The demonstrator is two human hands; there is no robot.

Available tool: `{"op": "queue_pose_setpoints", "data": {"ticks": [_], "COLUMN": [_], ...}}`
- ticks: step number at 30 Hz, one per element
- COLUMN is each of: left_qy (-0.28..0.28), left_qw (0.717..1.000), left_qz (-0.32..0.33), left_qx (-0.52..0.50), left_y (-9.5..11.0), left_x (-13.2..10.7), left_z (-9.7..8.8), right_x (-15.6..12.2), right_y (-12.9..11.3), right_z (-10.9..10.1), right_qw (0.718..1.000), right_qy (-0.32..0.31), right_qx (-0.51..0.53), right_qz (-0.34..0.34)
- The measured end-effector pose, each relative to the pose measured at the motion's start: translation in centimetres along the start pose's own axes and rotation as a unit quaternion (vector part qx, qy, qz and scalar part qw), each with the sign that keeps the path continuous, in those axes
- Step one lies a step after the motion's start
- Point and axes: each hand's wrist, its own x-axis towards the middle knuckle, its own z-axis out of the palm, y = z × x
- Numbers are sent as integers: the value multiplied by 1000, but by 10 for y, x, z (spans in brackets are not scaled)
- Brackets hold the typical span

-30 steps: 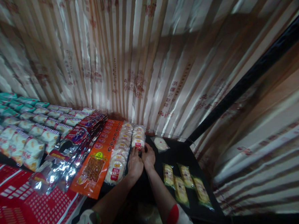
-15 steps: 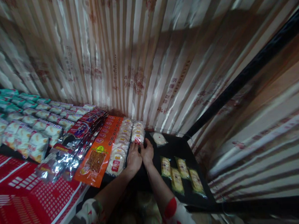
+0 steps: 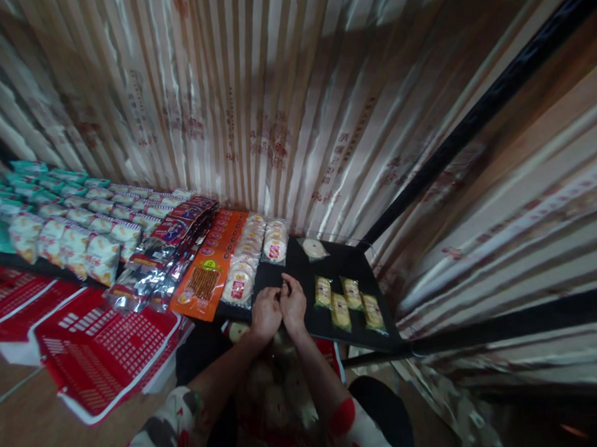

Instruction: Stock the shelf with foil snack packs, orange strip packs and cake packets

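Note:
My left hand and my right hand are close together above the near edge of a black shelf. Their fingers are loosely bent and apart, and I see nothing held in them. Just beyond them lies a short row of clear packs of round white crackers, not touched by either hand. Left of that is a longer row of the same cracker packs. Below my forearms, more round white packs sit low between my knees, partly hidden by my arms.
An orange snack packet, dark red and silver packets and white snack bags fill the left. Yellow wrapped snacks and one round white pack lie right. Red baskets stand below left; a black pole slants at right.
Both hands have come off the short row of cracker packs and drawn back toward me. The packs stay on the shelf. My view has tilted, showing more of the floor and baskets.

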Motion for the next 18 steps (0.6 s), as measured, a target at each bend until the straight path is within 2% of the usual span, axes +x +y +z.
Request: {"op": "queue_pose_setpoints", "data": {"ticks": [6,10,12,15,18], "left_qy": [-22,-68,-106,-166,-196], "left_qw": [997,993,989,982,972], "left_qz": [69,94,84,43,2], "left_qx": [-10,33,53,84,127], "left_y": [-9,-15,-17,-19,-21], "left_x": [-43,-69,-79,-89,-94], "left_z": [3,11,18,31,42], "right_x": [-51,-87,-103,-120,-128], "right_y": [4,18,28,44,58], "right_z": [-21,-35,-39,-43,-45], "right_qw": [999,999,998,1000,998], "right_qy": [-11,-8,-14,-5,-1], "right_qx": [31,31,27,-6,-58], "right_qz": [-20,-42,-51,-19,4]}}
